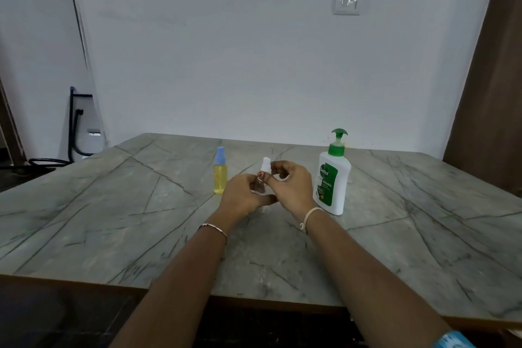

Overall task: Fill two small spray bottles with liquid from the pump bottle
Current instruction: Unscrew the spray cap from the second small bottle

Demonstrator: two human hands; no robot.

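Note:
A small clear spray bottle with a white top (265, 167) is held upright over the table's middle. My left hand (244, 198) grips its clear body, which is mostly hidden by the fingers. My right hand (291, 186) pinches the white top from the right. A second small spray bottle (220, 175), with yellow liquid and a blue cap, stands just left of my hands. The white pump bottle with a green pump head (332, 178) stands to the right of my right hand.
The grey marble-pattern table (113, 220) runs up to a white wall. A brown door or panel (491, 93) lies at the right. Black cables and a grey device (82, 133) sit on the floor beyond the table's far left corner.

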